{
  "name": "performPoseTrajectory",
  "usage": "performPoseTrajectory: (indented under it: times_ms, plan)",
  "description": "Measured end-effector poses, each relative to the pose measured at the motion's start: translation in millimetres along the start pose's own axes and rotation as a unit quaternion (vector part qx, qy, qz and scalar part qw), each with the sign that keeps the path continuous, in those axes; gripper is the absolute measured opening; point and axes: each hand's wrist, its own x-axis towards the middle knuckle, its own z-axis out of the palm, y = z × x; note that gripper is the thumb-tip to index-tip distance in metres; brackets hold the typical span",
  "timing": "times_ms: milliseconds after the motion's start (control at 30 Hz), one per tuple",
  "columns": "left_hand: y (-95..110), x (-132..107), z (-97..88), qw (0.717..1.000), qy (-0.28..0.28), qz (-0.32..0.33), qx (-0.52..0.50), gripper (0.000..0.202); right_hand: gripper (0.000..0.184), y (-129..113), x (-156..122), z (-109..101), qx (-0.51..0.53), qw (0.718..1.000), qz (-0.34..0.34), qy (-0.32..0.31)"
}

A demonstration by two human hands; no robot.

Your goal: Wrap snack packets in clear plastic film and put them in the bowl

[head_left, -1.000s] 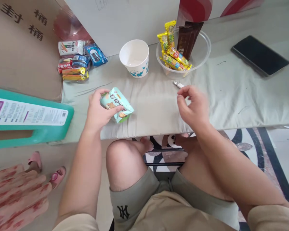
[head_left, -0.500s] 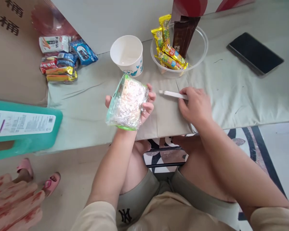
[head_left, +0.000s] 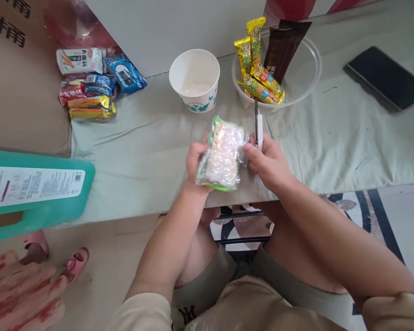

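Note:
My left hand (head_left: 195, 162) grips a clear-backed snack packet (head_left: 221, 154) with a green edge, holding it upright over the near edge of the cloth-covered table (head_left: 152, 147). My right hand (head_left: 267, 161) is closed around a small white-handled tool (head_left: 259, 128) whose tip points away from me, and its fingers touch the packet's right side. A white paper cup (head_left: 195, 85) and a clear plastic bowl (head_left: 307, 69) with yellow snack bars (head_left: 257, 76) and a brown packet (head_left: 283, 48) stand just beyond the hands.
A pile of small snack packets (head_left: 96, 85) lies at the table's far left beside a cardboard box (head_left: 24, 78). A black phone (head_left: 386, 78) lies at the far right. A green plastic stool (head_left: 34, 184) stands left, with another person's sandalled feet (head_left: 55, 257) below it.
My left hand turned the packet over and carried it right. My right hand picked the white tool off the table and came against the packet.

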Motion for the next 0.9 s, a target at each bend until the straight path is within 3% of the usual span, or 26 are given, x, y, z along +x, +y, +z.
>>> performPoseTrajectory:
  times_ms: [100,200,333,433,500,633,733,900]
  plan:
    - [-6.2,-3.1,-2.8,0.996,-0.058,0.057,0.026,0.043,0.055,0.2,1.5,1.6,0.007,0.999,-0.021,0.033]
    - [-10.7,-4.9,-13.2,0.985,-0.118,0.075,0.105,0.054,0.052,1.0,3.7,-0.1,-0.029,0.996,-0.038,0.077]
    - [-14.7,-3.2,-25.7,0.931,-0.117,0.188,0.291,0.083,0.041,0.5,4.3,-4.2,-0.126,0.984,-0.069,0.108]
    - [-13.3,-2.0,-27.3,0.876,-0.099,0.263,0.392,0.065,0.027,-2.2,1.0,-9.1,-0.223,0.957,-0.097,0.159]
    - [-10.3,-2.0,-25.9,0.856,-0.078,0.28,0.428,0.044,0.025,-3.9,-1.7,-11.9,-0.235,0.951,-0.084,0.184]
    - [-6.5,-0.5,-23.4,0.857,-0.011,0.314,0.408,0.022,0.031,-5.5,-5.0,-10.7,-0.062,0.991,0.006,0.119]
    - [-9.3,2.7,-22.5,0.855,0.019,0.335,0.396,0.019,0.029,-6.5,-7.4,-4.4,0.052,0.996,0.061,0.029]
    - [-16.8,6.4,-21.9,0.847,0.022,0.336,0.412,0.019,0.026,-10.5,-13.2,6.6,0.061,0.99,0.109,-0.066]
